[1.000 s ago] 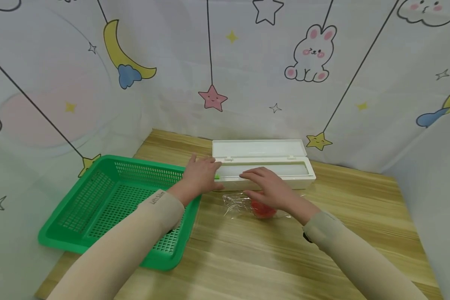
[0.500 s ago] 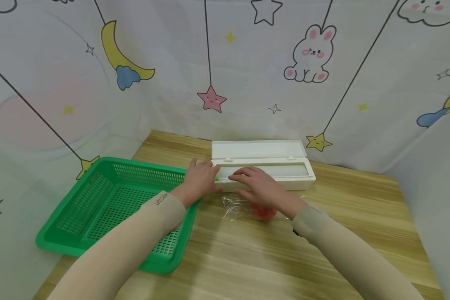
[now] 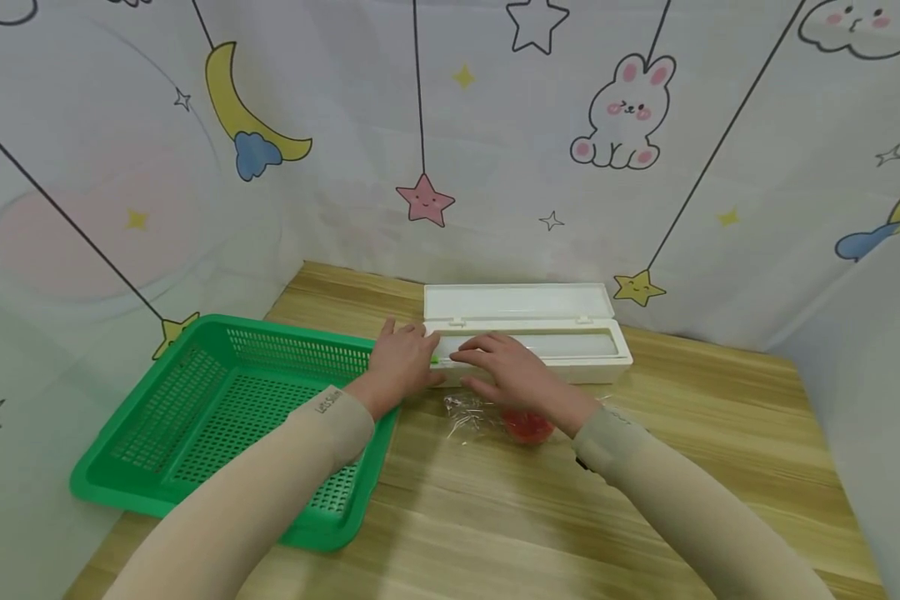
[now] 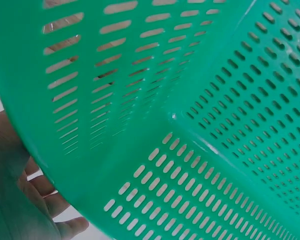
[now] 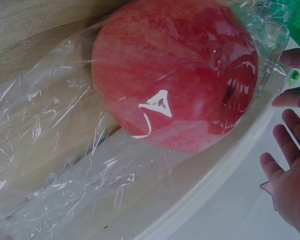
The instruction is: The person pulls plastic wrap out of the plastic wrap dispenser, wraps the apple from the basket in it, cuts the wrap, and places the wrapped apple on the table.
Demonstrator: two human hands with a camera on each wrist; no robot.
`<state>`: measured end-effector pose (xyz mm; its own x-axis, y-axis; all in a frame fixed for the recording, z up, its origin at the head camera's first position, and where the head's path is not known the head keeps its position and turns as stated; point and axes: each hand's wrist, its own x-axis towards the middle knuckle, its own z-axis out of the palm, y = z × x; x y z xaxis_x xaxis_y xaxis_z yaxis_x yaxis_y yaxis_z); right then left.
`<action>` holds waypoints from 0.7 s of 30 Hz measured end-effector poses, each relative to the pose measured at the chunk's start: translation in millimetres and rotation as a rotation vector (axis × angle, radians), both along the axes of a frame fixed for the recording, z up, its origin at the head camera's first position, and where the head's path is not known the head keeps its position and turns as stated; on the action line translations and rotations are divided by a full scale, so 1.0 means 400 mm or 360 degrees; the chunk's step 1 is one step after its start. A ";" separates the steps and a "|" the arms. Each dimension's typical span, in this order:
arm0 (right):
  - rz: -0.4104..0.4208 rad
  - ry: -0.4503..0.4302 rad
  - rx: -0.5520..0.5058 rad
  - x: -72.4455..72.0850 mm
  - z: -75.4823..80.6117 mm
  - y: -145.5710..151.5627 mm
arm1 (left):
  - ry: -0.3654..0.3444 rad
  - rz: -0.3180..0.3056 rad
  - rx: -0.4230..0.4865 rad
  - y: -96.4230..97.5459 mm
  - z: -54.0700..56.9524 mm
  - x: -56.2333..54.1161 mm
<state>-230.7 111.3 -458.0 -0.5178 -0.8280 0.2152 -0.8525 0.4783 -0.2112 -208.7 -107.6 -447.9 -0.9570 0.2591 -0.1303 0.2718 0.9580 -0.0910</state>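
Hovering over open white box (image 3: 555, 374): R hand (image 3: 513, 373), empty, fingers loosely bent, nr green tab (image 3: 434, 360); L hand (image 3: 399, 358) at box's L end, relaxed, also empty. Apple (image 3: 528, 427) w/ clear film (image 5: 45, 145) over it sits on worktop (image 3: 495, 517) just in front of box, below R hand; green basket (image 3: 157, 408) to L.

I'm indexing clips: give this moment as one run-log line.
left hand: at white box, left end; right hand: near green tab; apple: on table under clear film; lid: open; green basket: left of box
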 end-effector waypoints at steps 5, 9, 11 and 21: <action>-0.0014 -0.0017 0.0002 0.000 -0.006 -0.006 | 0.0040 -0.0005 0.0008 -0.001 -0.009 0.000; -0.0029 -0.0023 0.0021 0.000 -0.010 -0.005 | 0.0036 -0.0023 0.0027 0.003 -0.016 -0.002; -0.0034 -0.0028 0.0026 0.001 -0.011 -0.004 | 0.0031 -0.0029 0.0037 0.005 -0.021 -0.002; -0.0053 -0.0087 0.0016 0.002 -0.009 -0.013 | 0.0098 -0.0044 0.0002 0.002 -0.026 -0.001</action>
<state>-230.0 106.3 -461.5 -0.5559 -0.8120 0.1779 -0.8234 0.5085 -0.2518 -209.2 -106.8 -458.2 -0.9556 0.2858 -0.0712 0.2922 0.9503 -0.1071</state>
